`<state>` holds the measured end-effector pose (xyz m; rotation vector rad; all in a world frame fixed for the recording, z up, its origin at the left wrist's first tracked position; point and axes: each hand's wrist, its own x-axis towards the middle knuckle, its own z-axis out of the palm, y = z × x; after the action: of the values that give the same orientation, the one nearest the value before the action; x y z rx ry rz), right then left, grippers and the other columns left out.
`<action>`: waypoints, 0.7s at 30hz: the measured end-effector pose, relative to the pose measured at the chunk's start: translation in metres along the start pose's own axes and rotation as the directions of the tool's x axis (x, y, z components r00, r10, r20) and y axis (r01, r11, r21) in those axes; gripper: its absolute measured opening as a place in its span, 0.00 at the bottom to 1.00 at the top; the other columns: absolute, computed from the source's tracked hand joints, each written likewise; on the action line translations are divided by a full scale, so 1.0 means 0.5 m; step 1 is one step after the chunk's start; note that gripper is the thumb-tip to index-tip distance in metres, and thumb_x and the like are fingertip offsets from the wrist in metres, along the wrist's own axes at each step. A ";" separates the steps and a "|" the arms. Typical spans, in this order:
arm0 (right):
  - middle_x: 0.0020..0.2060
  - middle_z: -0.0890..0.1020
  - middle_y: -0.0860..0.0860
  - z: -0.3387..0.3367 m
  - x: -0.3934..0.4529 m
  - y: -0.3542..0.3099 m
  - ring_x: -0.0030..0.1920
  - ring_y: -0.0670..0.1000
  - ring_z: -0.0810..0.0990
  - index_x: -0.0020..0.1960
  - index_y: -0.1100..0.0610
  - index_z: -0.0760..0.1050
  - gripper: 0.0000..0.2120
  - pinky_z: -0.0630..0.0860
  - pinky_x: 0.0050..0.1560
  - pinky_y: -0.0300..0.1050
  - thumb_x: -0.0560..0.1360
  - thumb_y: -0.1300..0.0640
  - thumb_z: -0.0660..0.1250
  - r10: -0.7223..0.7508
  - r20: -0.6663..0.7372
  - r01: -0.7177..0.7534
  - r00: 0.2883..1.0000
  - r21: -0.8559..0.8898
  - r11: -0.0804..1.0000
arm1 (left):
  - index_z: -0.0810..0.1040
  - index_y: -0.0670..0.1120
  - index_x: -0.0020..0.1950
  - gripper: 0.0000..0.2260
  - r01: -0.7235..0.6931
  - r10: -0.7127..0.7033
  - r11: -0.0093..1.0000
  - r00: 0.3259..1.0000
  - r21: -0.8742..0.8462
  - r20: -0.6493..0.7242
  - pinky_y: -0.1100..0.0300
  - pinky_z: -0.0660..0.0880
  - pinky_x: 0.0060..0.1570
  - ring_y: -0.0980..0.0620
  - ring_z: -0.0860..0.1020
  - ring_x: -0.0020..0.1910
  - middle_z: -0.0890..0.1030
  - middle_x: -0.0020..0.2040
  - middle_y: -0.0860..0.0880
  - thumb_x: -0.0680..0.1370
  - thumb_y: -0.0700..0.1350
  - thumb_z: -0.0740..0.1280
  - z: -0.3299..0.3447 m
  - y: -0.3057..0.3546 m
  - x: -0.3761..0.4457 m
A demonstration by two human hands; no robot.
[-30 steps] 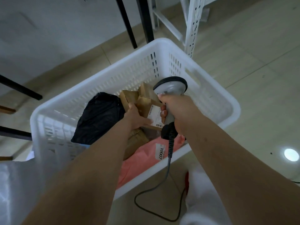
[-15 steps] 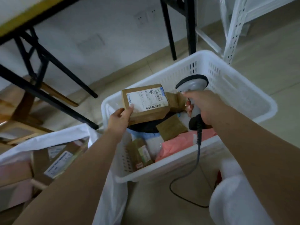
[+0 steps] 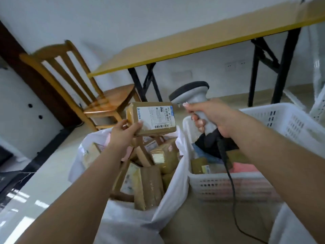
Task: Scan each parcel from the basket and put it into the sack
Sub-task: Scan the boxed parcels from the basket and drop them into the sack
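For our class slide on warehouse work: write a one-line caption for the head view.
Left hand holds a labelled box over the sack; right hand grips the scanner.

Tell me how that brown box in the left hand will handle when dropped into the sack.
The brown box looks rigid, its edges square. The left hand holds it by one corner, so probably light. Flat-sided, it should settle, not roll.

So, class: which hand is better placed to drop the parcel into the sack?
Left hand: it grips the parcel above the open sack. The right hand holds the scanner.
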<state>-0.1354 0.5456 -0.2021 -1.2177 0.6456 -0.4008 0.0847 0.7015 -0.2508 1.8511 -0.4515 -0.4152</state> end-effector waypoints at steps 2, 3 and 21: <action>0.25 0.72 0.50 0.058 -0.027 -0.039 0.20 0.45 0.65 0.43 0.59 0.74 0.10 0.65 0.23 0.36 0.76 0.54 0.71 -0.016 0.053 0.020 0.998 -0.068 0.997 | 0.77 0.46 0.65 0.28 -0.019 0.017 0.999 0.999 -0.042 -0.047 0.55 0.81 0.52 0.52 0.84 0.49 0.84 0.54 0.48 0.68 0.53 0.78 -0.072 0.004 -0.018; 0.25 0.72 0.50 0.084 -0.042 -0.054 0.20 0.44 0.65 0.44 0.59 0.74 0.09 0.65 0.23 0.36 0.76 0.54 0.71 -0.017 0.079 0.024 0.997 -0.094 0.995 | 0.78 0.46 0.64 0.28 -0.031 0.026 0.997 0.997 -0.066 -0.071 0.52 0.79 0.57 0.50 0.83 0.52 0.84 0.55 0.48 0.67 0.53 0.78 -0.106 0.004 -0.028; 0.26 0.73 0.50 0.267 -0.132 -0.113 0.21 0.45 0.66 0.47 0.61 0.77 0.08 0.65 0.20 0.36 0.75 0.56 0.71 0.010 0.242 0.067 0.970 -0.309 0.949 | 0.75 0.50 0.68 0.38 0.066 -0.128 0.982 0.922 -0.178 -0.365 0.51 0.78 0.59 0.50 0.81 0.54 0.82 0.58 0.49 0.62 0.61 0.79 -0.352 -0.050 -0.060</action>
<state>-0.0954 0.6659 -0.1055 -1.5550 0.4927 -0.1710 0.1479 0.8674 -0.2182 1.7454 -0.0615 -0.1499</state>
